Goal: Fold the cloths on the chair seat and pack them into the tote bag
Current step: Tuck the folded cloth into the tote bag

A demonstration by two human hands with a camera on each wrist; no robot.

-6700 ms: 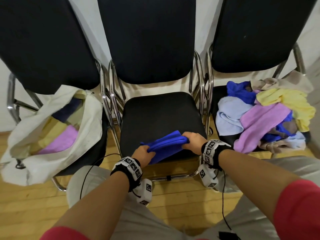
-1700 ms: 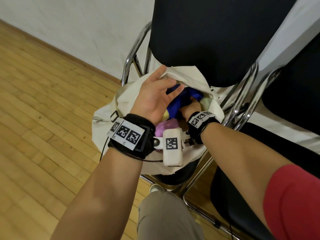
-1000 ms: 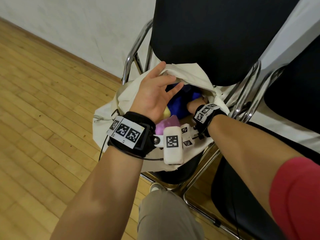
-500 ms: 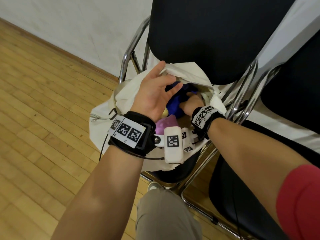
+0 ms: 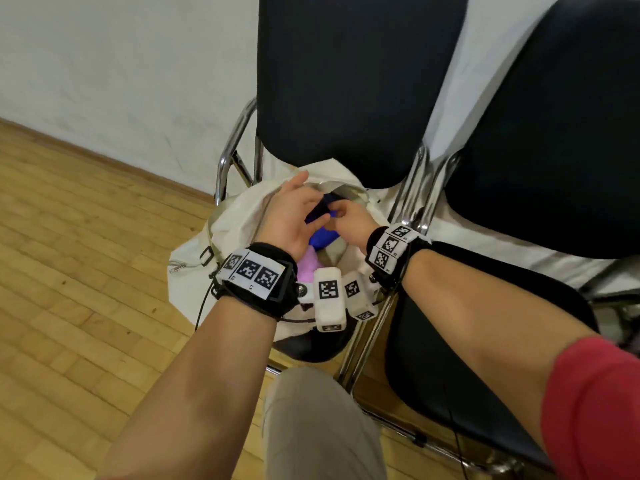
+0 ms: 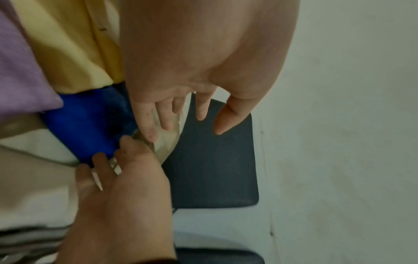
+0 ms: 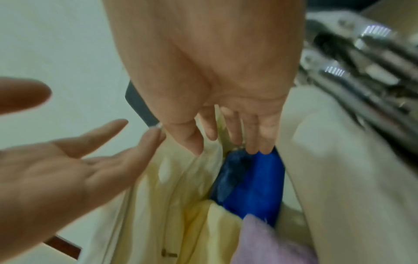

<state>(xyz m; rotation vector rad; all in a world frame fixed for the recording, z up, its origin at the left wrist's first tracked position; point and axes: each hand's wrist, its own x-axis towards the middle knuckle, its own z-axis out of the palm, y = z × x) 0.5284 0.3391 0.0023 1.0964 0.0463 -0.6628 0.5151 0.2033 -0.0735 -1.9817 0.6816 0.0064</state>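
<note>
Blue cloth lodged inside tote bag, directly below right hand fingertips, fingers straight and empty; left hand splayed against bag's rim, holding nothing.

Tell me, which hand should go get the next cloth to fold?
Probably the right hand. Its fingers are straight and hold nothing, just touching the blue cloth already in the tote bag. The left hand is spreading the bag's mouth open.
</note>
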